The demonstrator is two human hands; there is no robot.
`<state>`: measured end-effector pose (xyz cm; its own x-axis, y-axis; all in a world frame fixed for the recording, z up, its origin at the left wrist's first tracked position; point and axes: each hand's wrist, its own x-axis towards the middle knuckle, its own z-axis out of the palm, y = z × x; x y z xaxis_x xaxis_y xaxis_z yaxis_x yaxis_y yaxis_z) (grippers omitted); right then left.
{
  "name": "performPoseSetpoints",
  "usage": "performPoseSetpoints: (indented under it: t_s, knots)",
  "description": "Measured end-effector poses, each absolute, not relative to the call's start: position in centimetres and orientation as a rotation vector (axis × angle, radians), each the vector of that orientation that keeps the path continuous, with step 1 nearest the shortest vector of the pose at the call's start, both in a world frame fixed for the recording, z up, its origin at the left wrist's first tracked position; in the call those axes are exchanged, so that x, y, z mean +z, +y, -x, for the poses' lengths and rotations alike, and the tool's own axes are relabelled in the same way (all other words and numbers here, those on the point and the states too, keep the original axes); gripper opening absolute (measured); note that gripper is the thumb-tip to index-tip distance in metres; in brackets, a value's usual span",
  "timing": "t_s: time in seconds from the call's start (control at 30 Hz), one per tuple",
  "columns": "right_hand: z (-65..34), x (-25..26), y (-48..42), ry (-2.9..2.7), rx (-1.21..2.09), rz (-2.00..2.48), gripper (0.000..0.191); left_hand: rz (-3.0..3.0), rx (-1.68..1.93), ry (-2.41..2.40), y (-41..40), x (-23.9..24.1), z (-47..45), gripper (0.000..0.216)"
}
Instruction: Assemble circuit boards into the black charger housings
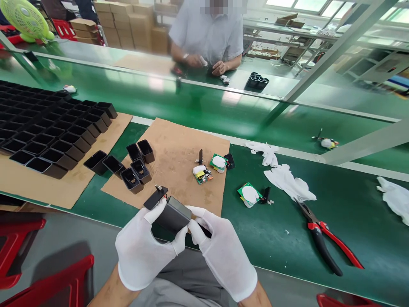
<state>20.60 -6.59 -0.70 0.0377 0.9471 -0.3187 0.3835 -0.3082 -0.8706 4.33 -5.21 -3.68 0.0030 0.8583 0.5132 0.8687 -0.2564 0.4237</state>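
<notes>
Both my hands wear white gloves and meet at the table's near edge. My left hand [143, 251] is wrapped round a black plastic charger housing [174, 215], whose end plate with a metal prong [156, 197] sticks out at the upper left. My right hand [223, 251] pinches the housing's right side, fingers closed. On the brown cardboard sheet [179, 145] beyond lie two small circuit boards [203, 174] [219, 162] and a black clip [200, 157]. A third board with a white disc [249, 194] lies on the green mat.
Several empty black housings [137, 166] stand on the cardboard; many more fill rows at the left [47, 132]. Red-handled pliers [326, 241] and white gloves [287, 181] lie to the right. A person in a light shirt [207, 34] works across the green conveyor [191, 106]. Red stools [47, 285] stand below.
</notes>
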Motion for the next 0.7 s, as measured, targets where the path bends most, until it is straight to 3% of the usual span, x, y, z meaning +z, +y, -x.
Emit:
performPoseSetpoints:
  t_s: [0.2,0.37,0.53,0.7]
  knots:
    - [-20.7,0.0,-6.7,-1.382,1.244,1.758,0.04,2.2,-1.197,-1.988,-5.3,-3.6,-4.3,0.053]
    - [-22.1,1.5,-7.5,-1.424,1.192,1.731,0.038,2.305,-1.747,-2.454,-4.3,-2.1,-4.2,0.04]
    - [-24.8,-0.9,-7.1,-1.43,0.583,1.912,0.03,2.16,-2.361,-2.944,-3.8,-0.5,-4.1,0.038]
    - [-26.1,-5.0,-5.7,-1.634,0.008,1.888,0.032,2.14,-2.639,-3.053,-4.2,-0.6,-4.2,0.048]
